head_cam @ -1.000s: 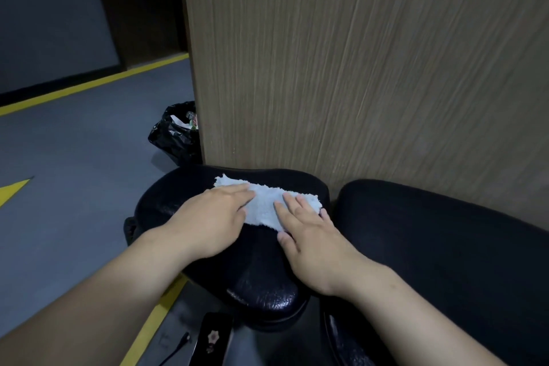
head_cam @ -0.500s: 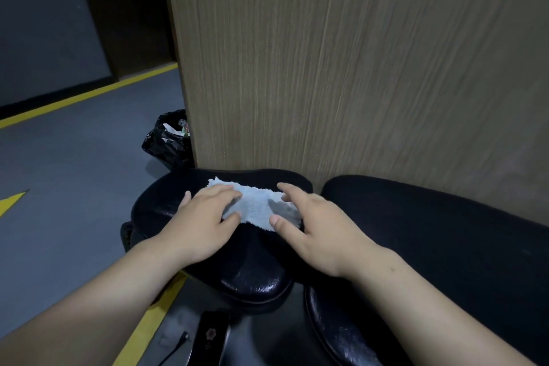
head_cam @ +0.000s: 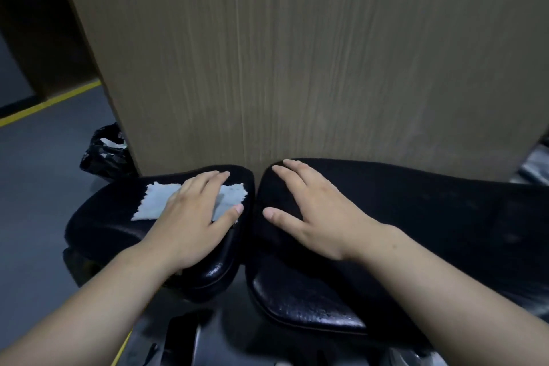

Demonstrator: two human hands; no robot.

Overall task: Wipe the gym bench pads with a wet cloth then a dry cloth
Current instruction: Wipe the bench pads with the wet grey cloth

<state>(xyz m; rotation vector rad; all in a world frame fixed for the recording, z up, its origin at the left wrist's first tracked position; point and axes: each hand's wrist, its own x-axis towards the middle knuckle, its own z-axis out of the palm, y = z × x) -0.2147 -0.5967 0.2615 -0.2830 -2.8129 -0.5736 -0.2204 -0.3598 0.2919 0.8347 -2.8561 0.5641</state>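
Two black bench pads stand side by side against a wooden panel. A pale blue-white cloth (head_cam: 154, 203) lies flat on the left pad (head_cam: 101, 223). My left hand (head_cam: 193, 214) presses on the cloth with straight fingers and covers its middle. My right hand (head_cam: 315, 211) rests flat and spread on the near left end of the long right pad (head_cam: 445, 217), apart from the cloth.
A tall wooden panel (head_cam: 297, 53) rises right behind the pads. A black rubbish bag (head_cam: 104, 154) sits on the grey floor to the left of the panel. A yellow floor line (head_cam: 44, 104) runs at the far left. A dark flat object (head_cam: 181, 336) lies below the pads.
My right hand has left the cloth and moved right onto the long pad. My left hand stays on the cloth. The view has swung to the right.
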